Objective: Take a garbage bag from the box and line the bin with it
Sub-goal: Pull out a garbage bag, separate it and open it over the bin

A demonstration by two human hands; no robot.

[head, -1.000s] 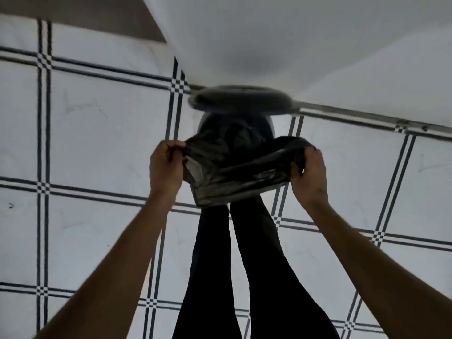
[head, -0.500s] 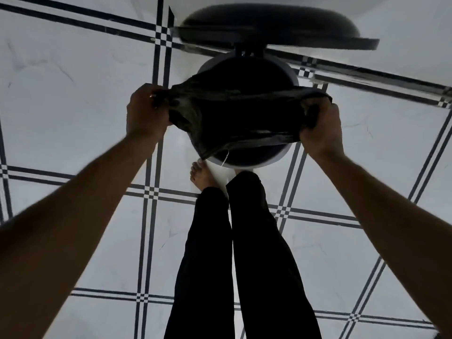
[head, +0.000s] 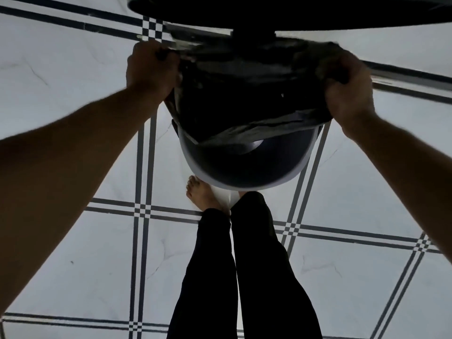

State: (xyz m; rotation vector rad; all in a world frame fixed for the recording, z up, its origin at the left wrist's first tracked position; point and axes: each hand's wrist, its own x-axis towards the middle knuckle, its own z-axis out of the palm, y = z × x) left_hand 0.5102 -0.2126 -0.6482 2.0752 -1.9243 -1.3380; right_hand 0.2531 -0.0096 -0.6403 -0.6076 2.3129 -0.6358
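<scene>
A round white bin (head: 244, 183) with a dark inside stands on the tiled floor in front of my feet. Its dark lid (head: 293, 13) is raised at the top of the view. A black garbage bag (head: 244, 99) is stretched open over the bin's mouth. My left hand (head: 151, 69) is shut on the bag's left edge. My right hand (head: 347, 86) is shut on its right edge. The bag's near edge hangs inside the near rim, and the far rim is hidden behind the bag. No box is in view.
White floor tiles with dark crossing lines (head: 141, 211) spread all round. My legs in black trousers (head: 234, 277) and a bare foot (head: 203, 196) stand right against the bin's near side.
The view has come closer to the bin. My hands have spread further apart and pulled the bag wider across the bin's mouth.
</scene>
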